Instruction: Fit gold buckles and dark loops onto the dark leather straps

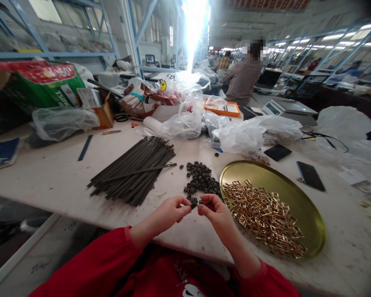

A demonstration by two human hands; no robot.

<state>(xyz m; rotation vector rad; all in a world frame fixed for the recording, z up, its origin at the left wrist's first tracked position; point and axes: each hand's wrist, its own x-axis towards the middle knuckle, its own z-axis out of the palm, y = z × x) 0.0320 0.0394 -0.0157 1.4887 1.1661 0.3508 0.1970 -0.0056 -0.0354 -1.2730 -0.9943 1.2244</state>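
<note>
Both hands meet at the table's front edge, just below a heap of small black loops (200, 177). My left hand (174, 209) is closed in a pinch, with a small dark strip piece (193, 205) at its fingertips. Close beside it, my right hand (214, 209) pinches a small dark piece that looks like one of the loops; the fingers partly hide it. Left of the heap lies a pile of long flat black strips (132, 171), one lying across the top. To the right, a round gold tray (309, 218) holds many gold rectangular metal buckles (266, 214).
Clear plastic bags (244, 134) and an orange box (222, 108) lie along the back. A phone (311, 175) and a black flat case (277, 152) lie right of the tray. Scissors (122, 117) and a green carton (49, 86) are back left. A person (243, 80) sits beyond.
</note>
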